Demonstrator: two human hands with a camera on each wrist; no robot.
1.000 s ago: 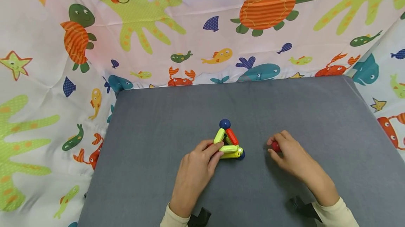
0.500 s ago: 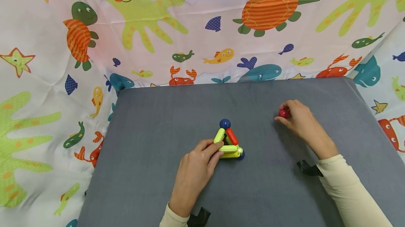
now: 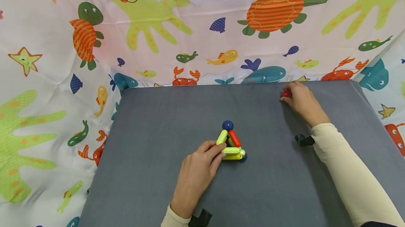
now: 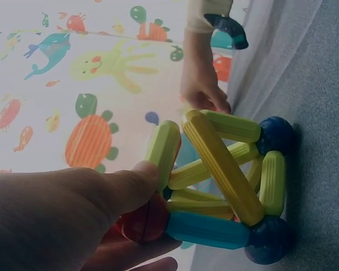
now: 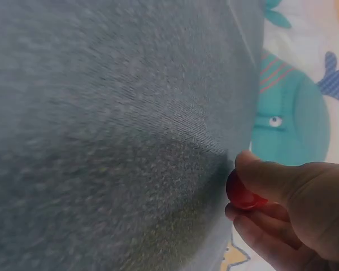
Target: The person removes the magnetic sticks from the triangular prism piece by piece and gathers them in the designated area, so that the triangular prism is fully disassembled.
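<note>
My left hand [image 3: 197, 170] grips a red ball [image 4: 145, 219] at the near-left corner of a small frame built of rods and balls. Yellow-green rods [image 3: 231, 150], a red rod [image 3: 234, 138] and a blue rod [image 4: 208, 229] join its corners. A dark blue ball [image 3: 227, 125] tops the far end, and more blue balls [image 4: 268, 240] sit against the table in the left wrist view. Far off to the right, my right hand [image 3: 303, 102] pinches a red ball [image 5: 244, 191] between thumb and fingers, close to the table's back edge.
The grey table [image 3: 158, 125] ends at the back against a hanging cloth [image 3: 199, 16] printed with sea animals. The same cloth runs down the left and right sides. A dark strap piece [image 3: 304, 140] juts from the right wrist.
My right hand has moved away toward the table's back edge, carrying the red ball. My left hand keeps its grip on the frame, and the head view has shifted slightly.
</note>
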